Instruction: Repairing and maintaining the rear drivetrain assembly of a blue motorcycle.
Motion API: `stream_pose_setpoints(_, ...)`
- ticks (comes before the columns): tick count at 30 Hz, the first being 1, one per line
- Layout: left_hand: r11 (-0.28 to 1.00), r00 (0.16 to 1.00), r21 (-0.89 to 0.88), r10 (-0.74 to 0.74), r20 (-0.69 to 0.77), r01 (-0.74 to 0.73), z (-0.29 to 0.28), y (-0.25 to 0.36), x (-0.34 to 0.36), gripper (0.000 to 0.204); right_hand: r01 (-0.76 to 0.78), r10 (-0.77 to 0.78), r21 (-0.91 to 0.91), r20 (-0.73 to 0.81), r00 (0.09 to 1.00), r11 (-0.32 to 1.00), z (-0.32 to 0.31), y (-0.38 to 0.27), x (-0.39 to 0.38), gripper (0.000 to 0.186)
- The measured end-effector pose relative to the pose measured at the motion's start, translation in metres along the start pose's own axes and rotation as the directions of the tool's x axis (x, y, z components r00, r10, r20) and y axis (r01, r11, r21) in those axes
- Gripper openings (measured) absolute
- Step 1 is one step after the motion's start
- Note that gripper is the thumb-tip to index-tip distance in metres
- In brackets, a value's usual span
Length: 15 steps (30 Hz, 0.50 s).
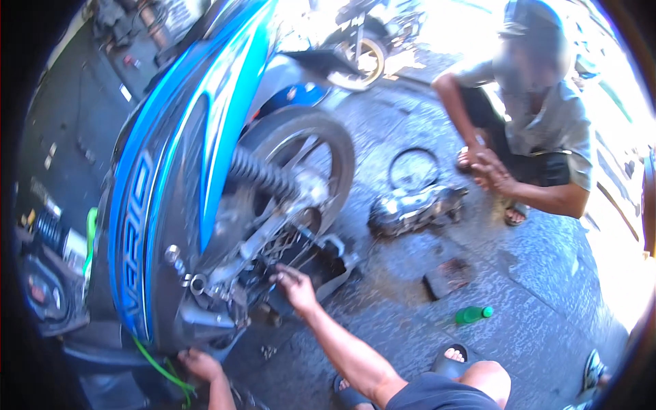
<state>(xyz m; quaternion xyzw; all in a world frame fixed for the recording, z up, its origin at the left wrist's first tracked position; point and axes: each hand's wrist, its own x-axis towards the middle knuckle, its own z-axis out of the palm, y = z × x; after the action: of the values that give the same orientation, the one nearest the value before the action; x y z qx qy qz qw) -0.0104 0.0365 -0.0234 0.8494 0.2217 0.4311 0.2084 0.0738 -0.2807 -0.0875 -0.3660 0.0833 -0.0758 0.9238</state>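
A blue and black scooter (179,178) fills the left side, tilted in the view, with its rear wheel (335,147) and spring shock absorber (263,171) exposed. My right hand (297,288) reaches into the opened engine area (239,287) under the wheel, fingers pinched together; what they hold, if anything, is too small to make out. Low at the left, my left hand (201,365) is at the bottom edge of the body panel, fingers curled, its grip partly hidden. Beside that hand hangs a bright green cord (160,372). A dark open housing (331,273) lies just beyond my right hand.
A metal engine cover (413,208) and a black ring (415,167) lie on the wet floor. Nearer are a dark block (449,277), a green bottle (473,314) and several small bolts (268,352). A person (526,130) squats at the far right, hands together.
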Motion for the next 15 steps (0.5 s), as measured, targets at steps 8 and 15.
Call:
stream_pose_setpoints(8, 0.998, 0.991, 0.049, -0.035, 0.133, 0.029, 0.014, -0.003, -0.003, 0.033, 0.176, -0.218, -0.545, -0.013, 0.976, 0.820, -0.008, -0.041, -0.008, 0.034)
stream_pose_setpoints(15, 0.984, 0.991, 0.126, -0.129, 0.020, 0.125, 0.001, 0.067, -0.019, 0.035, 0.084, -0.110, -0.219, -0.105, 0.988, 0.972, -0.013, -0.024, 0.008, 0.036)
